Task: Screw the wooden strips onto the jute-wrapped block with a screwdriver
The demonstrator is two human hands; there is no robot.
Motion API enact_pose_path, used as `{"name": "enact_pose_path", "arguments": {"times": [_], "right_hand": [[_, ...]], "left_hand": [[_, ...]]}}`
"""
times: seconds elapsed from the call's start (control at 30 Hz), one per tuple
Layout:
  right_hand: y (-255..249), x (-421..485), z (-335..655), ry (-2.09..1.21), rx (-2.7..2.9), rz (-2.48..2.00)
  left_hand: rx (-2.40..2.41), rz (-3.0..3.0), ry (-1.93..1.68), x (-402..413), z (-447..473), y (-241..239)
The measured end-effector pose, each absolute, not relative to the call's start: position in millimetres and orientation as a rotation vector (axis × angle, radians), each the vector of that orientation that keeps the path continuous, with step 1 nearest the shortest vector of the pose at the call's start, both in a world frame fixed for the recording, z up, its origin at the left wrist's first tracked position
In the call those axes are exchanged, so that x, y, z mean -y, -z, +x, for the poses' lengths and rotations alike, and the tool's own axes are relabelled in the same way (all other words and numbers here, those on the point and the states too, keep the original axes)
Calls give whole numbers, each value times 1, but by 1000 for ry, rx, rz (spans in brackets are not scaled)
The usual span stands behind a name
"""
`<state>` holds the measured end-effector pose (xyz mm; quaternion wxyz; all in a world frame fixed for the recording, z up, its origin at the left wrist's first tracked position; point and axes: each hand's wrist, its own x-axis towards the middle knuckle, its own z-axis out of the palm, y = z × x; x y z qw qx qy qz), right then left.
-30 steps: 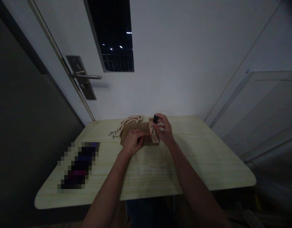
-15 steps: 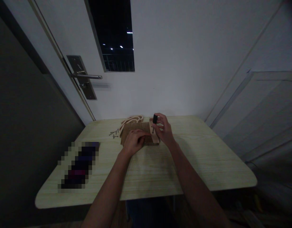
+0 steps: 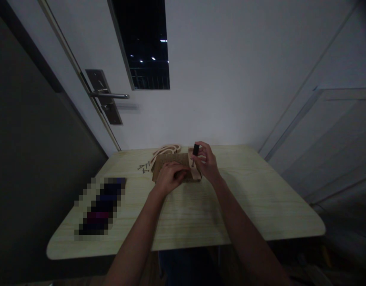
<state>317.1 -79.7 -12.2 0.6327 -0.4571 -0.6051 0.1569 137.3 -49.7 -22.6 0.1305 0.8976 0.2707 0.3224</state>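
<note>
A brown perforated wooden board [image 3: 172, 161] lies flat on the pale wooden table [image 3: 201, 210], with a lighter wooden side piece [image 3: 195, 172] standing along its right edge. My left hand [image 3: 170, 177] rests on the board, fingers curled down over its near part. My right hand [image 3: 206, 163] is closed around a small black-handled screwdriver [image 3: 195, 150], held upright with its tip down on the side piece.
Several dark screws [image 3: 144, 167] lie on the table left of the board. Curved light wooden pieces [image 3: 166, 149] lie behind it near the wall. A blurred dark object [image 3: 101, 206] sits at the table's left. A door with a metal handle [image 3: 110, 95] stands at the left.
Both hands stay in nearly the same place on the board and the screwdriver. The view has shifted slightly.
</note>
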Motion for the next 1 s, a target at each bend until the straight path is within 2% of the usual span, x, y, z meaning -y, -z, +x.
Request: {"name": "enact_pose_path", "arguments": {"times": [0.37, 1.0], "right_hand": [[7, 87, 318, -442, 1463, -954], [7, 87, 313, -366, 1448, -1030]], "left_hand": [[-778, 2604, -945, 49, 136, 24], [-752, 2612, -929, 49, 137, 22]]}}
